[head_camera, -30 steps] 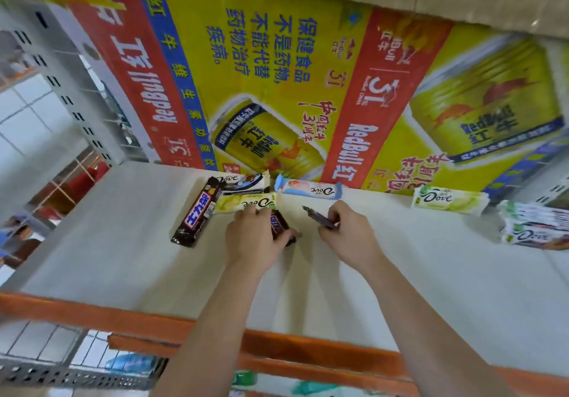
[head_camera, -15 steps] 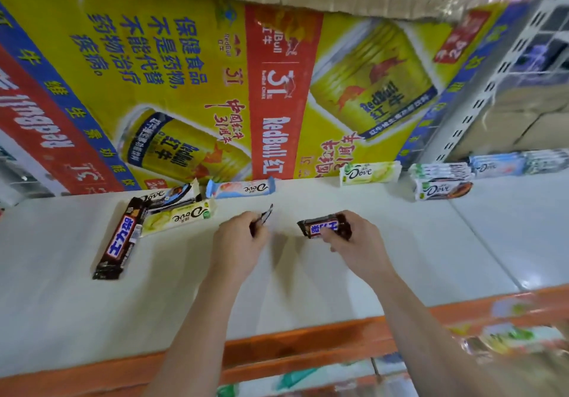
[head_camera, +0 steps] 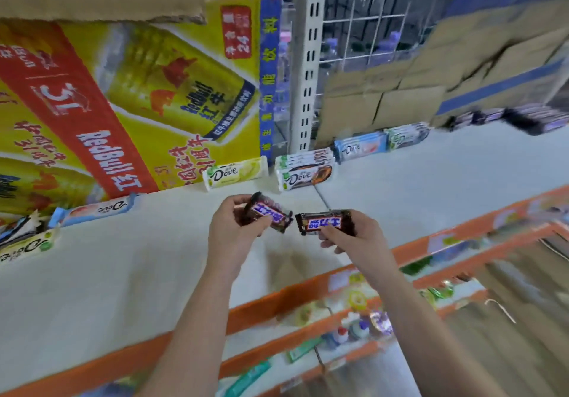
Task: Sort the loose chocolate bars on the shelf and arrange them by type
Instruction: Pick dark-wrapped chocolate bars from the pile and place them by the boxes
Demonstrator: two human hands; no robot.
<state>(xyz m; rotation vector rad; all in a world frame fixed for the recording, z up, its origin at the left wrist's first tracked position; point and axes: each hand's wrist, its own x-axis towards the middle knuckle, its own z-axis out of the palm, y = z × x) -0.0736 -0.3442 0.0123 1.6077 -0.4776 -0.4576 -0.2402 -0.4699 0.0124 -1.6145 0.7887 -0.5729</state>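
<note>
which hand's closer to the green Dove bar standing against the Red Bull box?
Left. The left hand, gripping a dark bar, is directly in front of the green Dove bar. The right hand, holding a second dark bar, is in front but farther off to its right.

2 hands, the left hand (head_camera: pixel 234 230) and the right hand (head_camera: pixel 357 239), grip 2 dark-brown bars with blue lettering, 1 each: the left bar (head_camera: pixel 269 213) and the right bar (head_camera: pixel 326 222). Loose Dove bars in clear sight number 3: 2 yellow-green, the middle yellow-green bar (head_camera: pixel 235 173) and the far-left yellow-green bar (head_camera: pixel 27 245), plus 1 pink-and-blue bar (head_camera: pixel 95 210). 3 Dove stacks stand at the back: the brown-and-white stack (head_camera: pixel 304 170), the pale-blue stack (head_camera: pixel 360 147) and the green-and-white stack (head_camera: pixel 406 136); the bars in each are too close-packed or blurred to count. 1 Red Bull carton (head_camera: pixel 123 104) stands behind them. 1 dark heap (head_camera: pixel 523 119) at far right is too blurred to count.
</note>
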